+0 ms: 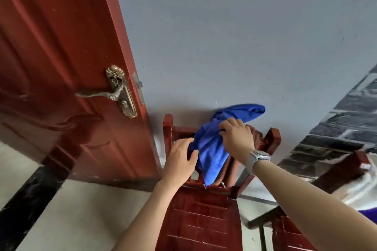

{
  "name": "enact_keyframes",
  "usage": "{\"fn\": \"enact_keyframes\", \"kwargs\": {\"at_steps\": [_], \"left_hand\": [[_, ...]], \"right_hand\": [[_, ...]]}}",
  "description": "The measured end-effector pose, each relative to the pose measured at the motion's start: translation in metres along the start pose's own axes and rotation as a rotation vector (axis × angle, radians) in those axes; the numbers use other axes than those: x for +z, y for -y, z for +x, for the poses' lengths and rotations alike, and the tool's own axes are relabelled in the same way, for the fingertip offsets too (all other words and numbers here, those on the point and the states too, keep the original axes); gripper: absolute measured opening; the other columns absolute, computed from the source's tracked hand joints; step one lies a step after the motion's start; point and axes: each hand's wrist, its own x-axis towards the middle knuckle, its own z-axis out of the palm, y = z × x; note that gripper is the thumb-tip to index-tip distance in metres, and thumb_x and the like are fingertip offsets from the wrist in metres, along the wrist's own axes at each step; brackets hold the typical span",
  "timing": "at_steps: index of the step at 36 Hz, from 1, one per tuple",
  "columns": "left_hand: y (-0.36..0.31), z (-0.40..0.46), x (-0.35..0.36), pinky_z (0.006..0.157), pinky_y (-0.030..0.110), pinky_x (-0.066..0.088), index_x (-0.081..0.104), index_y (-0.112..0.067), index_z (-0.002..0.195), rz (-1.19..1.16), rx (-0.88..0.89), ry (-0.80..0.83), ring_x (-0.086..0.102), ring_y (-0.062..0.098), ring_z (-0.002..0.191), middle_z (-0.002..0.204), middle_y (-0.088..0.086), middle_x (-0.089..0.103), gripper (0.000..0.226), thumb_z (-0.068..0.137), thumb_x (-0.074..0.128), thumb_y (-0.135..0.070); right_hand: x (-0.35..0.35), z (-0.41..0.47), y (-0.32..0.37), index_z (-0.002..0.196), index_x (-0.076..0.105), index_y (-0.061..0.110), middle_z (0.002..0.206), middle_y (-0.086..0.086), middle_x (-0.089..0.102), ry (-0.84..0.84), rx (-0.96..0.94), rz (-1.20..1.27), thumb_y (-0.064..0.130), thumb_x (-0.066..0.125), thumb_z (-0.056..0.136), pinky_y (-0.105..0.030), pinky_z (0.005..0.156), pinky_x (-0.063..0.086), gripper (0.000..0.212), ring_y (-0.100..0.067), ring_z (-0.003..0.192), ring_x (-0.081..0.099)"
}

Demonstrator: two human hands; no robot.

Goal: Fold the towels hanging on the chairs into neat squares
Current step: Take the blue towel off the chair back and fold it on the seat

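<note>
Beside a red door [61, 67], your left hand [180, 159] and right hand [237, 138] both grip the blue towel [212, 149], lifting it off the chair [204, 220]; next, spread it flat.

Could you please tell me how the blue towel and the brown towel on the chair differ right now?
The blue towel is bunched up and gripped by the left hand and right hand; the brown towel hangs untouched, mostly hidden behind it. Both are at the chair back.

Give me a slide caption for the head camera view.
Both hands, left hand and right hand, grip a crumpled blue towel over a red wooden chair.
</note>
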Motion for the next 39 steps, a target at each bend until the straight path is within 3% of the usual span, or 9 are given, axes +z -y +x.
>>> {"fn": "enact_keyframes", "kwargs": {"at_steps": [5, 7, 11, 16, 19, 23, 28, 35, 39], "left_hand": [[-0.022, -0.001, -0.009, 0.104, 0.013, 0.027, 0.041, -0.013, 0.135, -0.174, 0.221, -0.081, 0.038, 0.006, 0.126, 0.133, -0.009, 0.041, 0.067, 0.075, 0.072, -0.022], [-0.035, -0.002, -0.018, 0.101, 0.006, 0.025, 0.037, -0.017, 0.137, -0.226, 0.285, -0.127, 0.035, -0.006, 0.125, 0.135, -0.013, 0.039, 0.074, 0.072, 0.074, -0.026], [-0.073, -0.002, -0.038, 0.090, -0.001, 0.028, 0.032, -0.039, 0.132, -0.340, 0.316, -0.141, 0.038, -0.019, 0.115, 0.129, -0.023, 0.041, 0.075, 0.074, 0.076, -0.021], [-0.126, -0.020, -0.060, 0.092, -0.004, 0.024, 0.039, -0.027, 0.136, -0.254, 0.431, -0.150, 0.038, -0.010, 0.117, 0.131, -0.016, 0.041, 0.070, 0.075, 0.074, -0.022], [-0.155, -0.046, -0.065, 0.079, -0.003, 0.034, 0.057, -0.034, 0.110, -0.311, 0.467, -0.090, 0.050, -0.018, 0.097, 0.107, -0.023, 0.057, 0.038, 0.078, 0.070, -0.017], [-0.179, -0.076, -0.058, 0.075, 0.008, 0.043, 0.066, -0.021, 0.086, -0.339, 0.455, 0.002, 0.058, -0.005, 0.084, 0.092, -0.017, 0.061, 0.010, 0.080, 0.067, -0.013], [-0.196, -0.103, -0.039, 0.075, 0.009, 0.044, 0.065, -0.017, 0.091, -0.249, 0.426, 0.120, 0.059, 0.000, 0.084, 0.094, -0.010, 0.065, 0.008, 0.083, 0.065, -0.017], [-0.241, -0.117, -0.013, 0.080, 0.032, 0.048, 0.067, -0.014, 0.095, -0.173, 0.494, 0.248, 0.062, 0.018, 0.081, 0.084, 0.003, 0.069, 0.017, 0.084, 0.065, -0.026], [-0.255, -0.121, 0.000, 0.084, 0.023, 0.045, 0.068, -0.020, 0.095, -0.194, 0.582, 0.501, 0.061, 0.011, 0.090, 0.093, -0.005, 0.066, 0.012, 0.086, 0.063, -0.025]], "right_hand": [[-0.048, -0.005, 0.009, 0.093, 0.056, 0.011, 0.088, -0.004, 0.057, -0.149, 0.211, 0.780, 0.004, 0.052, 0.089, -0.023, 0.075, 0.042, 0.010, -0.020, 0.081, 0.052], [-0.077, -0.013, 0.010, 0.089, 0.054, 0.016, 0.077, -0.003, 0.055, -0.171, 0.187, 0.929, 0.003, 0.052, 0.089, -0.013, 0.063, 0.041, 0.013, -0.012, 0.067, 0.051], [-0.131, -0.041, 0.007, 0.080, 0.054, 0.021, 0.069, -0.002, 0.054, -0.191, 0.085, 1.059, 0.002, 0.052, 0.089, -0.015, 0.056, 0.041, 0.021, -0.008, 0.059, 0.048], [-0.181, -0.088, 0.007, 0.077, 0.053, 0.020, 0.070, -0.001, 0.051, -0.222, -0.013, 1.095, -0.001, 0.050, 0.090, -0.021, 0.061, 0.038, 0.024, -0.010, 0.066, 0.046], [-0.204, -0.118, 0.001, 0.078, 0.055, 0.017, 0.068, 0.002, 0.052, -0.191, -0.075, 1.101, -0.002, 0.051, 0.089, -0.017, 0.058, 0.037, 0.022, -0.007, 0.063, 0.045], [-0.218, -0.156, -0.016, 0.082, 0.057, 0.014, 0.074, 0.001, 0.056, -0.159, -0.050, 0.994, -0.001, 0.054, 0.088, -0.020, 0.064, 0.039, 0.016, -0.011, 0.069, 0.048], [-0.211, -0.199, -0.045, 0.081, 0.061, 0.009, 0.072, 0.005, 0.059, -0.171, 0.078, 0.792, 0.001, 0.060, 0.084, -0.013, 0.067, 0.041, 0.009, -0.011, 0.069, 0.053], [-0.213, -0.246, -0.075, 0.083, 0.056, 0.008, 0.067, 0.010, 0.054, -0.406, 0.192, 0.787, 0.000, 0.055, 0.088, -0.009, 0.060, 0.036, 0.009, 0.003, 0.062, 0.049], [-0.230, -0.265, -0.090, 0.084, 0.056, 0.006, 0.069, 0.010, 0.053, -0.527, 0.182, 0.753, -0.003, 0.054, 0.087, -0.006, 0.063, 0.037, 0.010, 0.011, 0.061, 0.049]]}}
